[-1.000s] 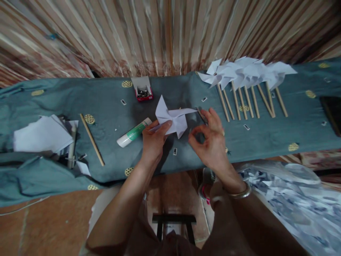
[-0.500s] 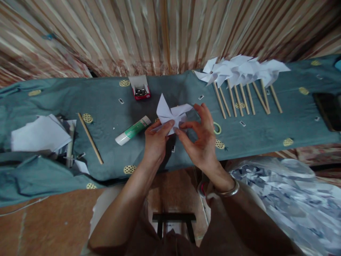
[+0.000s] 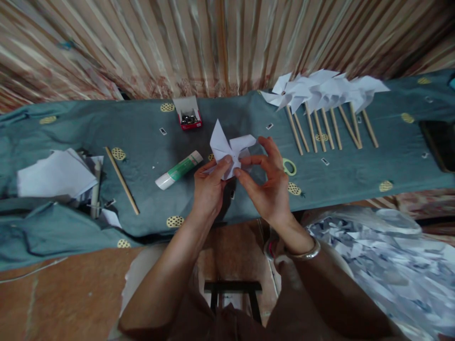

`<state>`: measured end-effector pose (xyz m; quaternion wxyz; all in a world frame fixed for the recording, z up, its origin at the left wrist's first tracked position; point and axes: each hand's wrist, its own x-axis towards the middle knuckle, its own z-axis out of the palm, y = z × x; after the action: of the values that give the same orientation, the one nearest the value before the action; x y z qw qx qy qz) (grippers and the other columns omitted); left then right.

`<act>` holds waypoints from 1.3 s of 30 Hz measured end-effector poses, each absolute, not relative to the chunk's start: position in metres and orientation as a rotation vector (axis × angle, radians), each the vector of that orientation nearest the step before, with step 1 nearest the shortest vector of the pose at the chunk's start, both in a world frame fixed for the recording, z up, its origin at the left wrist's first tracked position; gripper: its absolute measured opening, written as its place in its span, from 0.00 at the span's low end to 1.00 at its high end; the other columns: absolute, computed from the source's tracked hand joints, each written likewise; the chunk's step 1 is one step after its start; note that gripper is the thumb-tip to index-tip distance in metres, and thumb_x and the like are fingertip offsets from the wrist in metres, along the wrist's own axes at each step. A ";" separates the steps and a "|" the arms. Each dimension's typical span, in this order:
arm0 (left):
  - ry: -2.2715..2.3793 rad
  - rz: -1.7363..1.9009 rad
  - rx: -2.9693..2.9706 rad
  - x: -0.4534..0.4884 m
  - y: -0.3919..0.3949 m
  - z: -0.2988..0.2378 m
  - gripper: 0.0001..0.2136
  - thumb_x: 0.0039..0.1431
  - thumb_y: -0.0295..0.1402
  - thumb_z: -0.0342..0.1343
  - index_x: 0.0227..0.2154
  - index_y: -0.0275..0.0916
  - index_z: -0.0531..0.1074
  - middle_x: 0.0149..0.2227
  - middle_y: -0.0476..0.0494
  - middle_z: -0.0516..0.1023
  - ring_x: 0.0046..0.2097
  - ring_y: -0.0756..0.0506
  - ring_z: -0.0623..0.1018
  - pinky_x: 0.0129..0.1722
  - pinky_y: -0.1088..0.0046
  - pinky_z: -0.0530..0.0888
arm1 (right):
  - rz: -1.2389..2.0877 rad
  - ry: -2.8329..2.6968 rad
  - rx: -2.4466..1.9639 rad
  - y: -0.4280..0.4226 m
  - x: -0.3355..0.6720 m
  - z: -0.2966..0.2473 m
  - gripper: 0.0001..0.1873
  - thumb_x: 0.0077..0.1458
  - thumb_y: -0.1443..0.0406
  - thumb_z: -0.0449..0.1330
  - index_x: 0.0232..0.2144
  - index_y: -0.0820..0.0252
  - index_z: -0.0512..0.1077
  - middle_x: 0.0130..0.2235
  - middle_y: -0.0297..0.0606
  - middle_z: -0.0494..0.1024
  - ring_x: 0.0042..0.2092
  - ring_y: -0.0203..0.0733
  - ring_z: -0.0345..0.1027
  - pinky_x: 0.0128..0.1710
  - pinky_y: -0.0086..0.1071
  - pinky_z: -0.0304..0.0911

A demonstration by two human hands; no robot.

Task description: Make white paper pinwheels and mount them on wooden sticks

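A white paper pinwheel with folded blades is held above the cloth-covered table. My left hand grips it from the lower left, thumb pressed on top near the centre. On its right side my right hand pinches a lower blade between thumb and index finger, the other fingers curled. Left of my hands lies a green and white glue stick. An open red box of shiny metal pins stands behind it. Partly behind my right hand are green scissors, of which only a handle loop shows.
Several finished pinwheels on wooden sticks lie at the back right. A loose stick and a stack of white paper are at the left. A dark phone lies far right; a plastic bag of paper pieces stands below the table edge.
My right thumb and fingers have shifted slightly on the pinwheel, and its blades sit at a slightly different angle. The whole view has moved a little; the table items stay in place.
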<state>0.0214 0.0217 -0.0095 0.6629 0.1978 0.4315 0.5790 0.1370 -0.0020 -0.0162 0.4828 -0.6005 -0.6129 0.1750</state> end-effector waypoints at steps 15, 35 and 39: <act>0.940 1.295 0.497 0.028 0.018 -0.010 0.11 0.41 0.35 0.71 0.29 0.37 0.80 0.33 0.44 0.84 0.44 0.41 0.82 0.50 0.61 0.76 | 0.498 -1.442 -1.472 -0.001 0.141 -0.015 0.03 0.55 0.63 0.64 0.29 0.54 0.74 0.62 0.38 0.69 0.68 0.50 0.53 0.69 0.55 0.46; 1.013 1.266 0.516 0.028 0.017 -0.012 0.11 0.39 0.33 0.71 0.27 0.37 0.80 0.30 0.46 0.82 0.40 0.43 0.82 0.46 0.64 0.76 | 0.506 -1.443 -1.488 0.002 0.143 -0.016 0.03 0.53 0.66 0.64 0.28 0.53 0.75 0.61 0.35 0.71 0.68 0.51 0.54 0.68 0.56 0.48; 1.018 1.272 0.504 0.029 0.016 -0.013 0.10 0.39 0.32 0.71 0.27 0.36 0.80 0.30 0.46 0.83 0.39 0.43 0.82 0.46 0.64 0.76 | 0.512 -1.452 -1.484 0.001 0.143 -0.015 0.03 0.53 0.67 0.64 0.28 0.53 0.75 0.61 0.35 0.71 0.68 0.51 0.54 0.68 0.56 0.47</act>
<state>0.0294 0.0161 -0.0129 0.6578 0.2225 0.4495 0.5618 0.1431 0.0010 -0.0147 0.4809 -0.6084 -0.5954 0.2101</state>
